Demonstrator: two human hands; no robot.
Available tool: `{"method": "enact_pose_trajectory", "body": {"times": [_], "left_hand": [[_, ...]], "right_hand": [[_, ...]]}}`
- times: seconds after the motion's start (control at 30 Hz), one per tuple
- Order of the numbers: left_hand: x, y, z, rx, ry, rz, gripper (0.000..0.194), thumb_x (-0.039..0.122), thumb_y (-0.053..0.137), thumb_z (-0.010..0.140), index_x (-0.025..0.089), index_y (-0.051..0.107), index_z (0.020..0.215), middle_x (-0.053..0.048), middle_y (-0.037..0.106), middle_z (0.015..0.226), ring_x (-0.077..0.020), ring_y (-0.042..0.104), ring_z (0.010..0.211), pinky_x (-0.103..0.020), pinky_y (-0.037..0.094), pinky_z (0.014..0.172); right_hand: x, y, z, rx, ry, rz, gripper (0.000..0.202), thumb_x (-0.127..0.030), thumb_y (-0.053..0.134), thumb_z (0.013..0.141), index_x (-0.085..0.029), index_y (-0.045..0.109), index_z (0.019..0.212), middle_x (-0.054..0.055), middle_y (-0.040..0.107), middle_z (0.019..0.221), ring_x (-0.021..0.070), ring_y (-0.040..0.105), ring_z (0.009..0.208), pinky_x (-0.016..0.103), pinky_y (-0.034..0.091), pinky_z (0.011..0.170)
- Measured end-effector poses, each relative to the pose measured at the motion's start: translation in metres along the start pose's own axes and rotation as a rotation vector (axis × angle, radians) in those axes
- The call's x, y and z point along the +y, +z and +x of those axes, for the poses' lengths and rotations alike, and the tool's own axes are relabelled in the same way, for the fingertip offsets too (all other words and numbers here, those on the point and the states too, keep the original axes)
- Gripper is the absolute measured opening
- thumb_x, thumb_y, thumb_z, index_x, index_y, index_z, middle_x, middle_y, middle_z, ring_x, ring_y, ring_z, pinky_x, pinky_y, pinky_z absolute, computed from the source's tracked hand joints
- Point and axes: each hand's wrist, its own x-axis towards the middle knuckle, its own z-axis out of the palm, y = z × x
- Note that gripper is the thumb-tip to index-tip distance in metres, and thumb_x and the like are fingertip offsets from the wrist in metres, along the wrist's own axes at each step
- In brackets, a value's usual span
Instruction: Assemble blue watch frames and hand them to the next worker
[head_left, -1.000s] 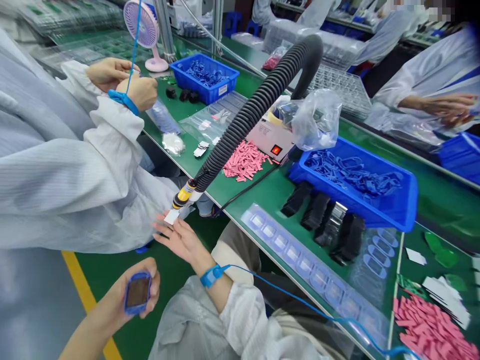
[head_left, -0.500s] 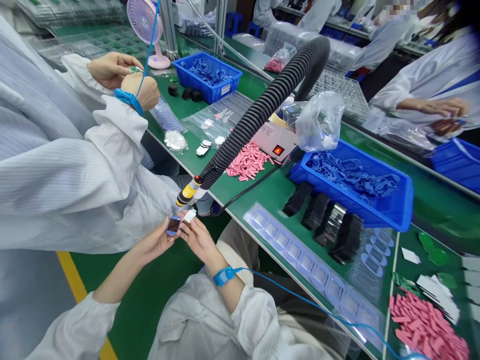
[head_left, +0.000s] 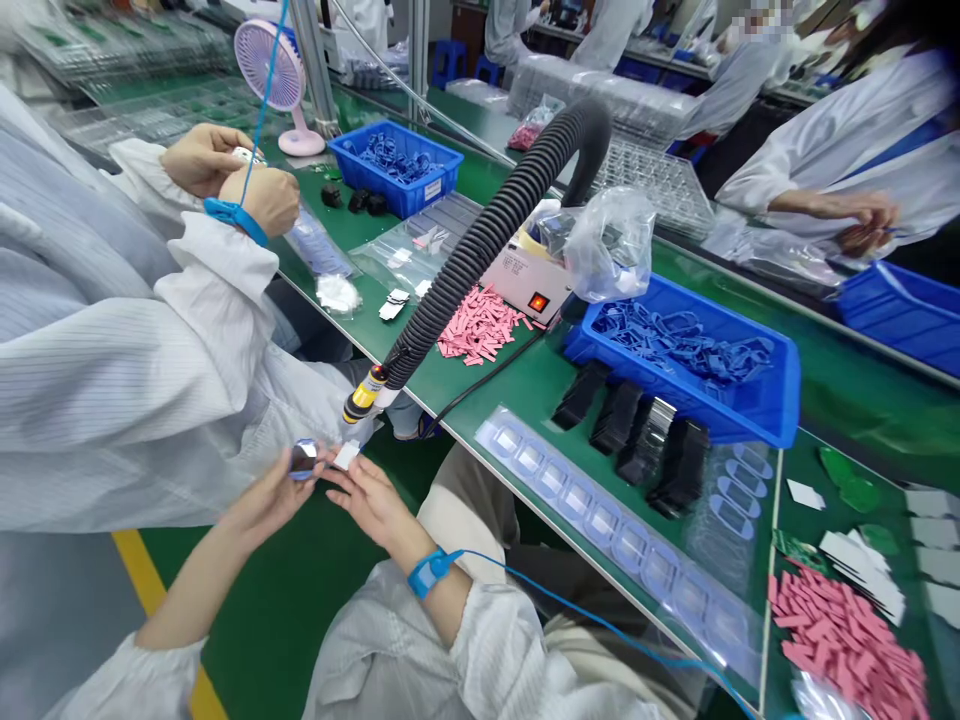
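Observation:
My left hand [head_left: 271, 500] is closed on a small blue-framed part with a dark, shiny face [head_left: 303, 460], held up at its fingertips. A small white square piece [head_left: 346, 455] sits at the fingertips of my right hand [head_left: 375, 502], pinched by the fingers. Both hands are close together, in front of the table edge. Just above them hangs the yellow-and-black nozzle [head_left: 364, 395] of a black corrugated hose [head_left: 487, 230], apart from both parts. A blue wrist strap [head_left: 431, 572] with a cord is round my right wrist.
A clear strip of blue-outlined frames [head_left: 577, 500] lies along the table edge. Behind it stand black stacked parts [head_left: 619, 418] and a blue bin [head_left: 784, 400] of blue frames. Pink strips [head_left: 480, 325] lie in piles. A co-worker's hands [head_left: 262, 200] work at left.
My left hand has moved left with the blue-framed part, widening the gap to the white piece. My right hand has shifted slightly left and down in the picture. The whole view has shifted a little.

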Motion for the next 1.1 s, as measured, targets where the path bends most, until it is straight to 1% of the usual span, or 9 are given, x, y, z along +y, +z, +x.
{"method": "enact_pose_trajectory", "body": {"times": [0.1,0.17,0.3,0.4,0.5,0.67,0.83,0.93,1.1], "left_hand": [[-0.012,0.02,0.014,-0.03,-0.03,0.008,0.022,0.014,0.047,0.093,0.013,0.068,0.099,-0.007,0.076,0.088,-0.012,0.072,0.07,-0.017,0.06,0.064],[-0.018,0.021,0.014,-0.034,-0.051,0.029,0.021,0.011,0.048,0.091,0.011,0.068,0.096,-0.007,0.076,0.082,-0.0128,0.072,0.067,-0.017,0.06,0.062],[-0.014,-0.003,-0.002,-0.01,-0.06,0.094,0.025,0.005,0.044,0.091,0.012,0.067,0.09,-0.007,0.076,0.076,-0.0141,0.072,0.061,-0.019,0.061,0.056],[-0.002,-0.024,-0.012,0.048,0.001,0.114,0.03,0.001,0.039,0.091,0.014,0.065,0.091,-0.004,0.076,0.071,-0.012,0.072,0.059,-0.017,0.061,0.055],[0.009,-0.027,-0.012,0.08,0.062,0.13,0.032,0.001,0.036,0.093,0.014,0.064,0.091,-0.002,0.077,0.073,-0.0103,0.072,0.062,-0.014,0.06,0.058],[0.006,0.002,0.002,0.028,0.016,0.182,0.02,0.004,0.049,0.089,0.011,0.066,0.095,-0.006,0.077,0.086,-0.0143,0.074,0.074,-0.018,0.061,0.065],[-0.018,0.032,0.002,-0.052,-0.074,0.241,0.014,0.011,0.054,0.089,0.01,0.067,0.093,-0.004,0.077,0.086,-0.0128,0.073,0.073,-0.017,0.06,0.066],[-0.034,0.049,-0.014,-0.124,-0.123,0.255,0.01,0.017,0.066,0.082,0.012,0.069,0.091,-0.004,0.077,0.083,-0.0122,0.072,0.072,-0.017,0.059,0.065],[-0.068,0.1,-0.061,-0.315,-0.223,0.253,0.047,0.038,0.087,0.052,0.012,0.073,0.089,-0.006,0.074,0.079,-0.0177,0.071,0.071,-0.023,0.058,0.065]], "right_hand": [[-0.01,-0.007,0.001,0.075,-0.06,0.004,0.026,-0.032,0.057,0.09,-0.015,0.059,0.11,0.006,0.063,0.112,0.0173,0.062,0.096,0.038,0.052,0.083],[-0.019,-0.005,0.004,0.084,-0.091,0.011,0.027,-0.032,0.057,0.09,-0.015,0.059,0.111,0.006,0.062,0.113,0.0169,0.062,0.094,0.037,0.052,0.082],[-0.029,0.014,0.011,0.012,-0.086,0.024,0.027,-0.033,0.055,0.091,-0.014,0.059,0.11,0.006,0.064,0.109,0.0142,0.063,0.086,0.031,0.053,0.074],[-0.024,0.028,0.013,-0.046,-0.023,0.025,0.025,-0.032,0.055,0.091,-0.013,0.061,0.107,0.005,0.066,0.101,0.0119,0.063,0.077,0.027,0.051,0.066],[-0.011,0.03,0.005,-0.03,0.025,0.03,0.022,-0.029,0.056,0.091,-0.012,0.062,0.103,0.004,0.067,0.095,0.011,0.063,0.073,0.025,0.05,0.063],[0.0,0.013,-0.037,0.089,0.042,0.057,0.026,-0.031,0.069,0.08,-0.013,0.066,0.099,0.003,0.068,0.091,0.0084,0.061,0.072,0.021,0.047,0.063],[-0.026,0.005,-0.102,0.115,0.024,0.097,0.045,-0.036,0.084,0.061,-0.014,0.07,0.098,0.004,0.069,0.088,0.0088,0.061,0.073,0.02,0.046,0.065],[-0.053,0.009,-0.142,0.101,-0.036,0.132,0.047,-0.038,0.084,0.061,-0.015,0.069,0.098,0.005,0.07,0.088,0.0104,0.063,0.074,0.021,0.046,0.066],[-0.094,0.014,-0.195,0.071,-0.267,0.197,0.046,-0.043,0.083,0.062,-0.024,0.064,0.099,0.0,0.07,0.077,0.0094,0.062,0.066,0.02,0.046,0.064]]}}
